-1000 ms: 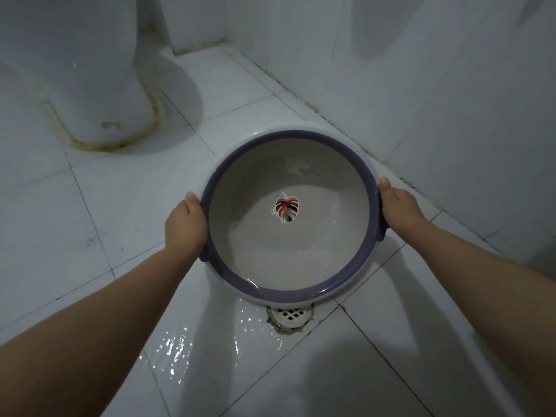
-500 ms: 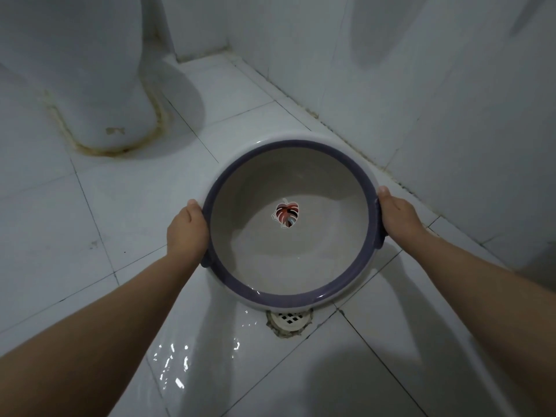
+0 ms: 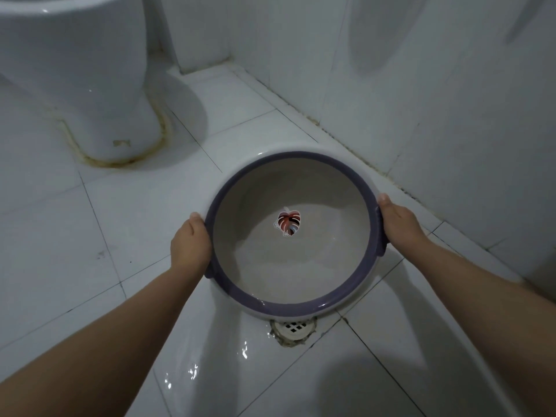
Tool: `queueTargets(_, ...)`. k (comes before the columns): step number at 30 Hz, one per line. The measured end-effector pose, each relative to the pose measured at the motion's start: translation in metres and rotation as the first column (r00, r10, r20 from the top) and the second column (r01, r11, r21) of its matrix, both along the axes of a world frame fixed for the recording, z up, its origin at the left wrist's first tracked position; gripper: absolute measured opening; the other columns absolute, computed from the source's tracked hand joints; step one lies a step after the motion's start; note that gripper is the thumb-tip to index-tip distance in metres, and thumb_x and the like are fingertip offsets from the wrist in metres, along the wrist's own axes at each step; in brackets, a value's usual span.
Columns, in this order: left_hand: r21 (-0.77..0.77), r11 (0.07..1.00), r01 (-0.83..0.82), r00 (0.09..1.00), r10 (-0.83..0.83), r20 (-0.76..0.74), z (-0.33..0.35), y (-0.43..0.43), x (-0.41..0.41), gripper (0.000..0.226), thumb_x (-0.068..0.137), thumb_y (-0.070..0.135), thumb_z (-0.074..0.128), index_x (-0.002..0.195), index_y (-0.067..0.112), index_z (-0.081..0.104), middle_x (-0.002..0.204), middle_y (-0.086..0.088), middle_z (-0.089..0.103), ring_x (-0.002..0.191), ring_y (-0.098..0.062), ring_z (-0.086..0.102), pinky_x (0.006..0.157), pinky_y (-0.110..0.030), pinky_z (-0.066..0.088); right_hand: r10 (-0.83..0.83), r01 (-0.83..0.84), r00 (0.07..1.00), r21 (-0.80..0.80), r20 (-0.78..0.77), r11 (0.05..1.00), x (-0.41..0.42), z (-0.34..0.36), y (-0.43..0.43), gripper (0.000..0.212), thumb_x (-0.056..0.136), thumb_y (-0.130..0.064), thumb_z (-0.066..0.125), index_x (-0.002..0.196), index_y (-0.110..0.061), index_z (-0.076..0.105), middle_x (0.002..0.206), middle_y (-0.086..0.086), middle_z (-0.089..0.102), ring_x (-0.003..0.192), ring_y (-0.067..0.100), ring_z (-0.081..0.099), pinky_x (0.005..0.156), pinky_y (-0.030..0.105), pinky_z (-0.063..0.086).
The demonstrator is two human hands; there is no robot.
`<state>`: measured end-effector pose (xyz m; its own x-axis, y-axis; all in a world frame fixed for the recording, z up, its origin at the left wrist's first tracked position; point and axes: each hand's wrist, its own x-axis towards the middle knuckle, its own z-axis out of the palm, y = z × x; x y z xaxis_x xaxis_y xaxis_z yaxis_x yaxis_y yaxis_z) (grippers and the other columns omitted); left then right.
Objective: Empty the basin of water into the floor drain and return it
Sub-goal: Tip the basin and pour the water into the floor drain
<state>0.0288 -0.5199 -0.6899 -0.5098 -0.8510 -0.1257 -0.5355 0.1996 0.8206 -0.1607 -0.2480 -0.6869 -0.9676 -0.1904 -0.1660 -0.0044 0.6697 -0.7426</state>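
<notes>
Nearest: two bare forearms reach in from the bottom corners, over wet floor tile [image 3: 192,368] with glints of water on it. Floor drain [image 3: 293,326], round white grate, sits at a tile joint just below the basin's near edge in view; its far part is hidden by the basin.

Basin [image 3: 240,291]: round, white outside, purple rim band, grey-beige inside, held above the floor, mouth up toward the camera, near edge lower. Thin film of water pooled at the near inner wall; most of the bottom looks dry. Leaf sticker [image 3: 288,223] at the centre of the bottom.

Left hand [image 3: 190,245]: grip closed on the basin's left rim, thumb on top, fingers underneath, out of sight. Right hand [image 3: 398,224]: grip closed on the right rim by the small purple handle tab, thumb on top.

Further out: toilet base [image 3: 99,94] far left, with yellowed sealant around its foot. White tiled wall [image 3: 421,85] runs along the right and back, meeting the floor just beyond the basin.
</notes>
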Motion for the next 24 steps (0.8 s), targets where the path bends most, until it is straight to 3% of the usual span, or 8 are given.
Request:
queueTargets(10, 0.108, 0.989, -0.102, 0.994, 0.106, -0.033, 0.005, 0.004, -0.008, 0.045, 0.097, 0.029, 0.019, 0.078, 0.002, 0.049, 0.082, -0.018, 0.053, 0.08, -0.03, 0.049, 0.073, -0.04, 0.039, -0.1, 0.118, 0.988, -0.153, 0.121, 0.981, 0.004, -0.004, -0.001, 0.046, 0.093, -0.053, 0.028, 0.07, -0.025, 0.057, 0.076, 0.001, 0.061, 0.072, 0.016, 0.058, 0.065, 0.031, 0.041)
queueTargets(14, 0.215, 0.959, -0.184, 0.98, 0.195, -0.031, 0.008, 0.008, -0.011, 0.034, 0.093, 0.023, 0.025, 0.07, 0.005, 0.043, 0.08, -0.016, 0.049, 0.078, -0.029, 0.044, 0.082, -0.05, 0.044, -0.183, 0.224, 0.963, -0.214, 0.196, 0.951, 0.01, -0.006, -0.003, 0.049, 0.091, -0.054, 0.031, 0.068, -0.019, 0.057, 0.071, 0.004, 0.061, 0.068, 0.019, 0.058, 0.058, 0.029, 0.04)
queueTargets(18, 0.189, 0.963, -0.189, 0.981, 0.194, -0.009, 0.003, 0.005, -0.01, 0.031, 0.093, 0.011, 0.023, 0.071, 0.002, 0.043, 0.066, -0.009, 0.042, 0.073, -0.027, 0.041, 0.061, -0.036, 0.035, -0.231, 0.288, 0.947, -0.276, 0.222, 0.917, 0.015, -0.009, -0.003, 0.046, 0.089, -0.057, 0.035, 0.068, -0.023, 0.058, 0.072, 0.001, 0.063, 0.069, 0.017, 0.059, 0.059, 0.028, 0.042)
queueTargets(20, 0.191, 0.96, -0.203, 0.977, 0.21, -0.019, 0.0, 0.006, -0.008, 0.029, 0.094, 0.007, 0.021, 0.079, 0.001, 0.046, 0.066, -0.008, 0.042, 0.072, -0.026, 0.04, 0.059, -0.035, 0.032, -0.251, 0.317, 0.939, -0.307, 0.235, 0.897, 0.019, -0.011, -0.003, 0.047, 0.088, -0.059, 0.036, 0.071, -0.023, 0.061, 0.074, 0.001, 0.064, 0.071, 0.017, 0.06, 0.059, 0.027, 0.042)
queueTargets(22, 0.218, 0.952, -0.213, 0.97, 0.232, -0.067, -0.002, 0.007, -0.004, 0.031, 0.093, 0.01, 0.024, 0.088, -0.005, 0.051, 0.077, -0.021, 0.049, 0.066, -0.024, 0.04, 0.059, -0.034, 0.035, -0.262, 0.341, 0.931, -0.344, 0.255, 0.875, 0.023, -0.013, -0.004, 0.049, 0.087, -0.06, 0.036, 0.075, -0.021, 0.064, 0.078, 0.003, 0.067, 0.074, 0.019, 0.062, 0.062, 0.029, 0.047)
queueTargets(24, 0.24, 0.949, -0.204, 0.965, 0.236, -0.112, -0.002, 0.01, 0.0, 0.036, 0.091, 0.015, 0.03, 0.1, -0.011, 0.054, 0.095, -0.035, 0.052, 0.063, -0.024, 0.037, 0.055, -0.024, 0.029, -0.269, 0.357, 0.925, -0.376, 0.267, 0.855, 0.026, -0.014, -0.005, 0.05, 0.087, -0.06, 0.038, 0.079, -0.019, 0.066, 0.082, 0.007, 0.068, 0.078, 0.023, 0.064, 0.072, 0.035, 0.05)
